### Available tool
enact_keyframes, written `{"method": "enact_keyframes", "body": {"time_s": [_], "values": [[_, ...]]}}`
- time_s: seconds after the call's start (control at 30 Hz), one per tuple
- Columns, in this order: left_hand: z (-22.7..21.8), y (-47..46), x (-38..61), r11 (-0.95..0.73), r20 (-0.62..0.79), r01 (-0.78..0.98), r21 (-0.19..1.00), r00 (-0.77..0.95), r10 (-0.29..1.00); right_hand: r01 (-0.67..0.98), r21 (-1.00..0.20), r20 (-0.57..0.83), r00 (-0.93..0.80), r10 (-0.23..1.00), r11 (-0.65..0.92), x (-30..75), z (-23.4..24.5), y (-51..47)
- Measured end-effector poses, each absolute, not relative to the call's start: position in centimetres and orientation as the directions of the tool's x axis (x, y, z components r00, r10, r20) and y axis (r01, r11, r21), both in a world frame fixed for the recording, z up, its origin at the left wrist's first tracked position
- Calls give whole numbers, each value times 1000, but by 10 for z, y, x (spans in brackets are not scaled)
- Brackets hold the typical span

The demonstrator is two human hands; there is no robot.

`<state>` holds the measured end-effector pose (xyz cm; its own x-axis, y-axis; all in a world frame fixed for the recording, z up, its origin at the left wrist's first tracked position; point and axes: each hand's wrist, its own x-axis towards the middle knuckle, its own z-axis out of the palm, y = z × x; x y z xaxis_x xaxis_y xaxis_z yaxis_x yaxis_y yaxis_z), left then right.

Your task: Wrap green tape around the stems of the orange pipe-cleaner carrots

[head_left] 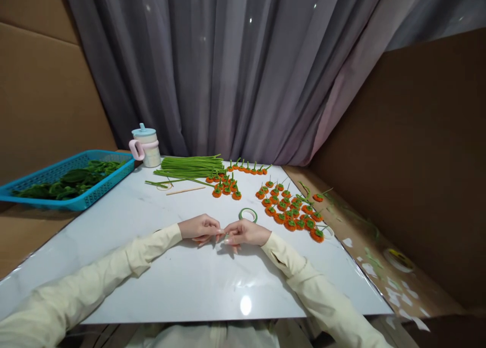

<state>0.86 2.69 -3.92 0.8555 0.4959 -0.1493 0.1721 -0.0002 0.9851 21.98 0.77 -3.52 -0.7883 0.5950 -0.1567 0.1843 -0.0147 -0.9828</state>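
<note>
My left hand (201,228) and my right hand (246,233) meet above the middle of the white marbled table (182,282). Both have thumb and fingers pinched together, the tips nearly touching. Whatever lies between them is too small and hidden to name. Just behind my right hand rests a roll of green tape (248,215). To its right stand many small orange persimmon-like pieces (290,224) with green tops and thin stems. More orange pieces (227,188) sit behind my hands, near a bundle of green fuzzy stems (192,167).
A blue basket (87,200) with green leaf shapes stands at the left. Behind are a lidded cup (152,153) and a thin wooden stick (186,190). Paper scraps (395,296) and a yellow-centred tape roll (398,260) lie on cardboard at right. Curtains (235,75) hang at the back.
</note>
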Motion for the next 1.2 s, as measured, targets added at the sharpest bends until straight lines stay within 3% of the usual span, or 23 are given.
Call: {"method": "enact_keyframes", "body": {"time_s": [0.27,0.43,0.67,0.77,0.9,1.03,1.2], "values": [[-42,28,9,49,-152,146,988,891,429,133,-991,-107,-776,621,-5,213,-34,5],[-45,38,-1,103,-146,115,988,916,374,181,-983,-137,-843,521,34,217,-34,2],[-48,51,-7,149,29,-161,976,767,641,94,-995,-86,-782,617,-19,220,-39,5],[-46,48,-3,167,33,-203,965,723,690,85,-994,-111,-743,660,-72,218,-43,8],[-34,43,1,169,43,-235,957,694,718,-49,-990,-63,-692,719,-134,216,-47,12],[-12,39,12,99,103,-233,967,718,688,-179,-967,-4,-705,710,-183,215,-47,12],[5,33,34,-143,161,-92,985,780,604,-245,-946,54,-763,644,-212,214,-42,10]]}}
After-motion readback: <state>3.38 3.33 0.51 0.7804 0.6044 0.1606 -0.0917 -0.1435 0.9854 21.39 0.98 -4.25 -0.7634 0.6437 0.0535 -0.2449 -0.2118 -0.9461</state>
